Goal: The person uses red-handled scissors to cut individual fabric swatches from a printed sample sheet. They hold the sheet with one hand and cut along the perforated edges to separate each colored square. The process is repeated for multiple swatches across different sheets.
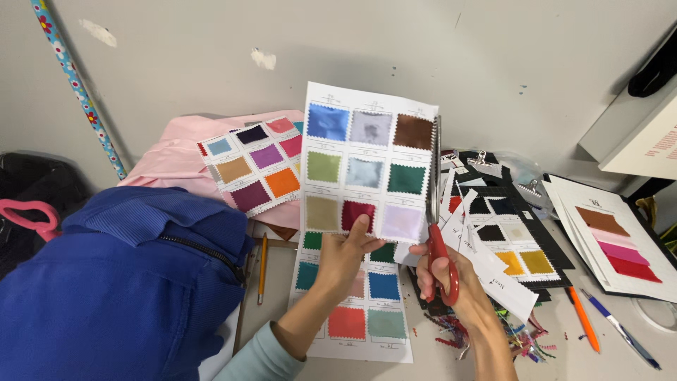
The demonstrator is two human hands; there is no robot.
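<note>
The swatch card, a white sheet of coloured fabric squares, stands nearly upright with its long axis running away from the person, pinched near its middle by the left hand. Red-handled scissors, gripped closed-fisted by the right hand, point up along its right edge. Black swatch cards crowd the right, a blue garment the left; bare desk shows only lower right.

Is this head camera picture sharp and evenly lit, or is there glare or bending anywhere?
Head view: light is soft and even, no harsh glare; the white card of coloured fabric swatches and red-handled scissors look sharp; the flowered pole at the left edge bows slightly, suggesting wide-angle distortion.
</note>
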